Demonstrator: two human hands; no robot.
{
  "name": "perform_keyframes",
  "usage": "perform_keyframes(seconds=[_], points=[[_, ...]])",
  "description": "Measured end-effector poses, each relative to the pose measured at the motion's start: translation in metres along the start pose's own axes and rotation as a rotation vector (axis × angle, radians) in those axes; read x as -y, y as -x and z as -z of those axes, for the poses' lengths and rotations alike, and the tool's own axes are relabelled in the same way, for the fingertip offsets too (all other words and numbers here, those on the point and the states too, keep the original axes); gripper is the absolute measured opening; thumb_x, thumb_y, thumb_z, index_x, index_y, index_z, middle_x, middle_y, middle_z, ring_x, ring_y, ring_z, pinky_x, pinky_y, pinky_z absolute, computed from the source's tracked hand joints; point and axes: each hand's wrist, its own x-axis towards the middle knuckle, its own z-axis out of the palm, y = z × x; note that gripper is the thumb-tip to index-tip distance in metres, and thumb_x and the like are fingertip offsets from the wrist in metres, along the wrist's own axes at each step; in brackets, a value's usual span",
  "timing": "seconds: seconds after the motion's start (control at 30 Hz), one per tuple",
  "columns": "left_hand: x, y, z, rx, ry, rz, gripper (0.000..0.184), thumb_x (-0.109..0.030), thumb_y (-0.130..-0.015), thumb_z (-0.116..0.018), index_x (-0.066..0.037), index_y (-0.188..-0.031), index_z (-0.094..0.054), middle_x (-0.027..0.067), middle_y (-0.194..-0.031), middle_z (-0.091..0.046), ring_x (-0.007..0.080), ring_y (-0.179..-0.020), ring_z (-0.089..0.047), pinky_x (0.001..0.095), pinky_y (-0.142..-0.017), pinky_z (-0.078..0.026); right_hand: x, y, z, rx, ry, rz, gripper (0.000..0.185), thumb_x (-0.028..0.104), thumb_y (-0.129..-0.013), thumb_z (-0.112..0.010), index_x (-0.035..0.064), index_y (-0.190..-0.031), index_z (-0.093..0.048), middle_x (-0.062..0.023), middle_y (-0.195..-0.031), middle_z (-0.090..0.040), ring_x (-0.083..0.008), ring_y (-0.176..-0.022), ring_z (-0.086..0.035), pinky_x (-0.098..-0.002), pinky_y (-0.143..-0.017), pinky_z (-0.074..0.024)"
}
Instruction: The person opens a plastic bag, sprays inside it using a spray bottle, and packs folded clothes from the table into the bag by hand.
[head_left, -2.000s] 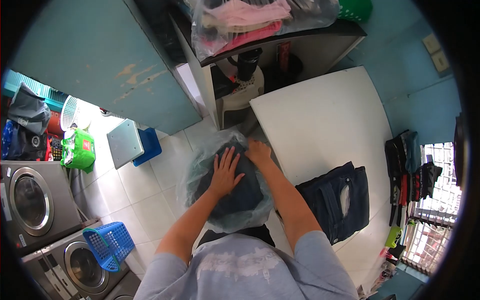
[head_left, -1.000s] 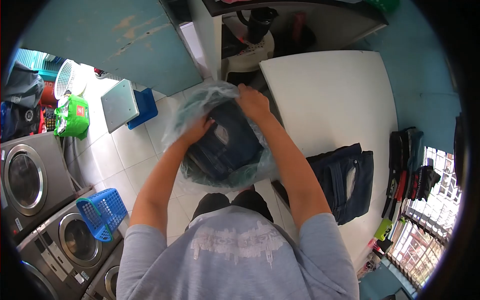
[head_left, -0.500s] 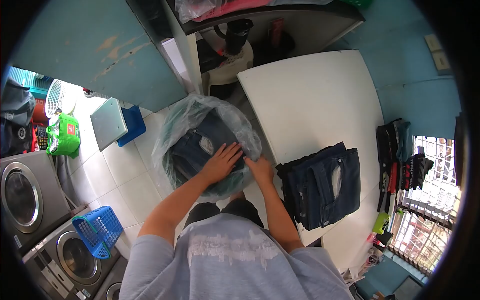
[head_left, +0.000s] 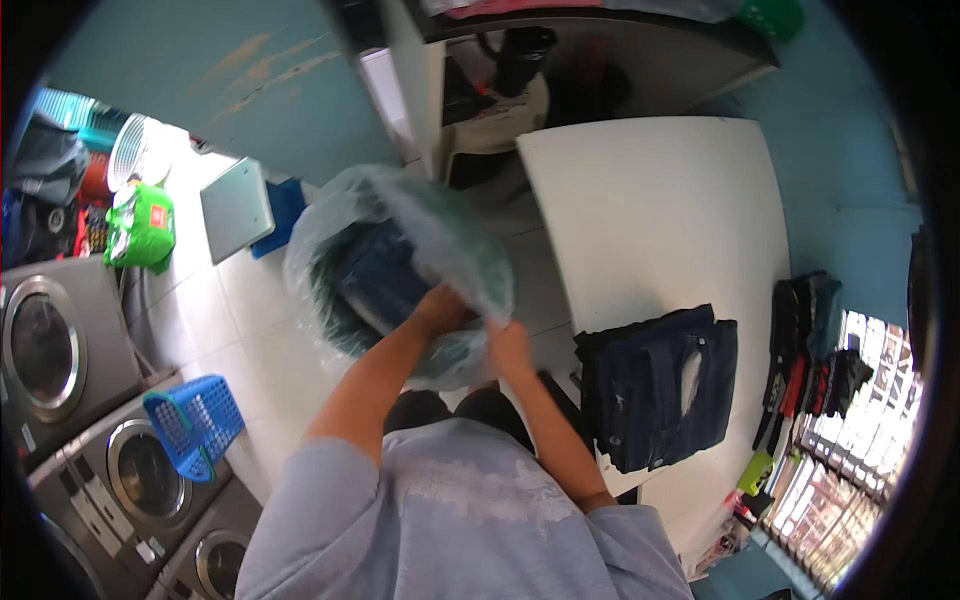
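A clear plastic bag (head_left: 330, 215) stands open before my legs, with folded blue jeans (head_left: 385, 275) inside it. My right hand (head_left: 508, 348) is closed on the bag's rim at its right side. Inside the mouth, my left hand (head_left: 442, 308) is close to the jeans and the bag's right wall. The plastic and blur hide its fingers, so its grip cannot be made out. To the right, a stack of folded dark jeans (head_left: 660, 390) lies on the white table.
The white table (head_left: 660, 220) curves along my right. Washing machines (head_left: 130, 470) line the left, with a blue basket (head_left: 195, 425) on one. A platform scale (head_left: 237, 212) and a green bag (head_left: 140, 228) are on the tiled floor. Clothes (head_left: 800, 350) hang by the window.
My left hand has left its flat position on the jeans and moved toward the bag's right wall. The bag's right side now rises over part of the jeans. The view has shifted.
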Motion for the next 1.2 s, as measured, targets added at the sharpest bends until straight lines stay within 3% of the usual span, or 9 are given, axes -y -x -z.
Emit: perform_keyframes(seconds=[0.07,0.2,0.37,0.47,0.6,0.7,1.0,1.1,1.2], points=[[-0.004,-0.006,0.022,-0.091,-0.086,-0.185,0.041,-0.018,-0.078,-0.053,-0.005,-0.116,-0.054,0.0131,-0.123,-0.051,0.0267,-0.118,-0.045,0.0413,-0.104,-0.027,-0.001,-0.014,0.016,0.077,-0.02,-0.007,0.039,0.032,-0.082,-0.056,-0.0073,-0.084,-0.061,-0.026,-0.072,-0.06,-0.0415,-0.075,-0.06,-0.0419,-0.061,-0.0448],[-0.031,0.057,0.108,-0.598,0.197,0.205,0.048,-0.01,-0.07,-0.06,-0.004,-0.116,-0.05,0.0112,-0.129,-0.045,0.0291,-0.121,-0.039,0.0437,-0.102,-0.028,0.031,-0.008,0.059,0.314,0.563,0.05,0.051,0.046,-0.081,-0.056,0.0002,-0.103,-0.058,-0.0218,-0.101,-0.06,-0.0377,-0.092,-0.059,-0.0449,-0.072,-0.0476],[-0.009,0.152,0.087,-1.078,0.04,0.936,0.068,-0.027,-0.069,-0.07,0.0,-0.124,-0.04,0.0143,-0.133,-0.039,0.0341,-0.12,-0.037,0.043,-0.097,-0.033,0.101,0.021,0.077,-0.197,0.469,0.821,0.075,0.035,-0.062,-0.076,0.0079,-0.124,-0.044,-0.013,-0.136,-0.035,-0.0325,-0.12,-0.04,-0.0429,-0.089,-0.0423],[0.008,0.163,0.091,-0.563,0.518,1.286,0.072,-0.041,-0.07,-0.069,0.0,-0.122,-0.042,0.0179,-0.131,-0.04,0.0328,-0.116,-0.044,0.0414,-0.092,-0.038,0.117,-0.007,0.031,0.267,0.466,1.181,0.086,0.028,-0.056,-0.08,0.0132,-0.13,-0.039,-0.0131,-0.139,-0.032,-0.033,-0.126,-0.034,-0.0483,-0.098,-0.0338],[0.041,0.154,0.087,-0.198,0.583,1.292,0.052,-0.047,-0.076,-0.06,0.0,-0.099,-0.057,0.0207,-0.09,-0.062,0.0367,-0.092,-0.059,0.0436,-0.078,-0.046,0.119,-0.024,-0.034,0.501,0.813,1.269,0.1,0.032,-0.049,-0.082,0.0207,-0.136,-0.034,-0.0118,-0.146,-0.017,-0.0331,-0.133,-0.019,-0.0604,-0.1,-0.0228],[0.057,0.152,0.033,-0.329,0.449,1.078,0.038,-0.036,-0.083,-0.053,0.001,-0.087,-0.059,0.0222,-0.076,-0.061,0.0394,-0.082,-0.06,0.0463,-0.071,-0.046,0.112,-0.034,-0.062,0.62,0.976,1.212,0.106,0.034,-0.045,-0.083,0.0222,-0.137,-0.032,-0.0101,-0.148,-0.011,-0.0319,-0.136,-0.011,-0.0664,-0.099,-0.0178],[-0.024,0.149,0.097,-0.504,0.538,0.939,0.026,-0.026,-0.084,-0.05,-0.001,-0.088,-0.058,0.0243,-0.081,-0.06,0.0429,-0.078,-0.057,0.0496,-0.067,-0.043,0.062,-0.058,-0.071,0.643,1.291,0.882,0.09,0.037,-0.061,-0.076,0.0294,-0.138,-0.03,-0.0034,-0.148,-0.012,-0.0299,-0.136,-0.006,-0.0717,-0.096,-0.014],[-0.004,0.156,0.083,-0.501,0.478,0.925,0.033,-0.031,-0.083,-0.052,-0.001,-0.093,-0.057,0.0233,-0.08,-0.061,0.0421,-0.077,-0.058,0.0494,-0.067,-0.044,0.062,-0.051,-0.067,0.487,1.234,1.068,0.082,0.036,-0.064,-0.073,0.0286,-0.136,-0.034,-0.0054,-0.146,-0.02,-0.0285,-0.135,-0.015,-0.0678,-0.097,-0.0191],[-0.001,0.171,0.123,-0.018,0.371,1.048,0.047,-0.038,-0.078,-0.06,-0.002,-0.107,-0.052,0.0225,-0.101,-0.059,0.0386,-0.092,-0.057,0.0464,-0.074,-0.046,0.083,-0.054,-0.05,0.709,0.845,1.053,0.067,0.034,-0.071,-0.069,0.0201,-0.13,-0.042,-0.0101,-0.139,-0.033,-0.029,-0.132,-0.024,-0.0565,-0.101,-0.0269]])
